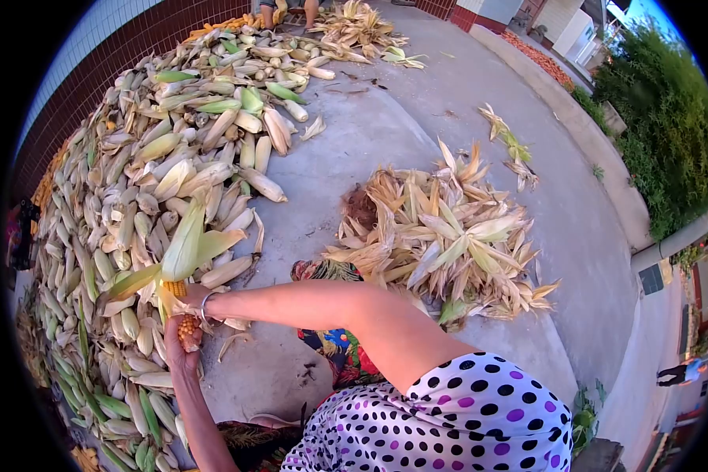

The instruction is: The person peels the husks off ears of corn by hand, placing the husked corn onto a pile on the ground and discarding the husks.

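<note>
A partly husked ear of corn (174, 289) is between my two hands, over the edge of a corn pile. Its pale green husk (184, 248) spreads away at the far end, and yellow kernels show below it. My left hand (182, 346) wraps round the near, bare end of the ear. Just above it, my right hand (192, 302), with a bracelet (204, 307) at the wrist, is closed on the ear at the base of the husk. Some of the fingers are hidden behind the ear and husk.
A large pile of unhusked corn (145, 197) fills the left side. Loose husks (456, 244) lie heaped on the concrete floor (322, 134). At the top, a person's hands (269, 14) show beside the pile. Another person (682, 372) is far right.
</note>
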The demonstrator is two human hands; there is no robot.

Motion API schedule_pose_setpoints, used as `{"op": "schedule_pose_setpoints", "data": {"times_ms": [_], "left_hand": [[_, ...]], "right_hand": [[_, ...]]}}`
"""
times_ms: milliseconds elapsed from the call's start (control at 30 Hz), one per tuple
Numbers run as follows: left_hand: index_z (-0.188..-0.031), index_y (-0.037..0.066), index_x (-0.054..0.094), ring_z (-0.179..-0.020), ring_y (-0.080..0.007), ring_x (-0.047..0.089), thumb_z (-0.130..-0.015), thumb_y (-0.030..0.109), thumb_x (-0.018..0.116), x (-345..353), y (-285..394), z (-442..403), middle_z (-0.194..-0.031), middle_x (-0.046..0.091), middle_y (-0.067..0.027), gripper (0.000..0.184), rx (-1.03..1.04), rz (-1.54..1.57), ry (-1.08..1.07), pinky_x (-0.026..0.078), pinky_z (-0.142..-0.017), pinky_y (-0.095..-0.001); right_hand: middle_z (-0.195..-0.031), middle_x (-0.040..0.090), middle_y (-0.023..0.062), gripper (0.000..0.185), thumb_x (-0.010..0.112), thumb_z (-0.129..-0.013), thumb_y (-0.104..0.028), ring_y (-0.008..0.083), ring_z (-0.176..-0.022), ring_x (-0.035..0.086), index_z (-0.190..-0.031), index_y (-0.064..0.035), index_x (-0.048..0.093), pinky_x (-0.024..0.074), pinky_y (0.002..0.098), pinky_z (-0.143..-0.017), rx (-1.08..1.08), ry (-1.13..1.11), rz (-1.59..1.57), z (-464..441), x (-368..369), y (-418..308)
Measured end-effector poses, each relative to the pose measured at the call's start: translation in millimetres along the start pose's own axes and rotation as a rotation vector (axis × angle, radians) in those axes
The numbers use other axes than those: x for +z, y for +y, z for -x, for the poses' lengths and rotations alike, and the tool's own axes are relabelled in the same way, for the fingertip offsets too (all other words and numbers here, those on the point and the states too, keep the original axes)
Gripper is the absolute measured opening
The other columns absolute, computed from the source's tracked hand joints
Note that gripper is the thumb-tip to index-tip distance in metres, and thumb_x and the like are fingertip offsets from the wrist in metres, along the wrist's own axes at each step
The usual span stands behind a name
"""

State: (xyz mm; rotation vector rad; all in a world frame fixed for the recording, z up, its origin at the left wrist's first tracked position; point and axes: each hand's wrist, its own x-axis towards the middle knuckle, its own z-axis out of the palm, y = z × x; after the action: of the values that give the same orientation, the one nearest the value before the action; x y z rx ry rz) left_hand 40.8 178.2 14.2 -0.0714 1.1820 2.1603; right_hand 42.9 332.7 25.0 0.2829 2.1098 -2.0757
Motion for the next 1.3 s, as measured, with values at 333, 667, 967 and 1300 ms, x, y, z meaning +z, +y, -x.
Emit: {"op": "schedule_pose_setpoints", "data": {"times_ms": [333, 667, 967, 1300], "left_hand": [[-0.129, 0.009, 0.019, -0.063, -0.014, 0.053, -0.078, 0.003, 0.057, 95.1, -25.1, 30.5, -0.088, 0.049, -0.0079, 0.064, 0.065, -0.504, -0.011, 0.047, -0.049, -0.0255], [-0.126, 0.006, 0.017, -0.062, -0.0145, 0.053, -0.071, 0.008, 0.068, 102.4, 4.5, 52.6, -0.09, 0.047, -0.0096, 0.075, 0.222, -0.649, -0.107, 0.044, -0.048, -0.0259], [-0.129, 0.005, 0.014, -0.092, -0.016, 0.045, -0.074, 0.013, 0.066, 86.8, 4.4, 61.8, -0.103, 0.042, -0.0104, 0.076, 0.308, -0.699, -0.183, 0.043, -0.076, -0.0293], [-0.13, 0.007, 0.013, -0.055, -0.0134, 0.05, -0.073, 0.008, 0.064, 59.8, -6.9, 63.2, -0.088, 0.048, -0.0087, 0.076, 0.241, -0.719, -0.217, 0.043, -0.044, -0.0252]], "right_hand": [[-0.081, 0.065, 0.0139, 0.029, 0.07, -0.07, -0.014, 0.0227, -0.068, 0.063, -0.094, 0.0025, 0.062, 0.0505, 0.0316, -0.057, 0.171, 0.308, -0.592, -26.3, -38.1, -29.5], [-0.079, 0.063, 0.0149, 0.022, 0.055, -0.086, -0.016, 0.025, -0.07, 0.063, -0.096, 0.0031, 0.058, 0.0541, 0.0343, -0.06, 0.085, -0.172, -0.895, -8.1, -63.0, -62.1], [-0.091, 0.062, 0.0154, 0.033, 0.058, -0.085, -0.02, 0.0278, -0.078, 0.063, -0.11, 0.0008, 0.053, 0.0555, 0.0401, -0.068, -0.016, -0.286, -0.859, 3.2, -60.1, -84.6], [-0.078, 0.061, 0.0161, 0.028, 0.058, -0.084, -0.015, 0.0286, -0.07, 0.063, -0.104, 0.0013, 0.048, 0.0541, 0.0414, -0.067, 0.218, -0.27, -0.682, -13.0, -63.1, -67.8]]}}
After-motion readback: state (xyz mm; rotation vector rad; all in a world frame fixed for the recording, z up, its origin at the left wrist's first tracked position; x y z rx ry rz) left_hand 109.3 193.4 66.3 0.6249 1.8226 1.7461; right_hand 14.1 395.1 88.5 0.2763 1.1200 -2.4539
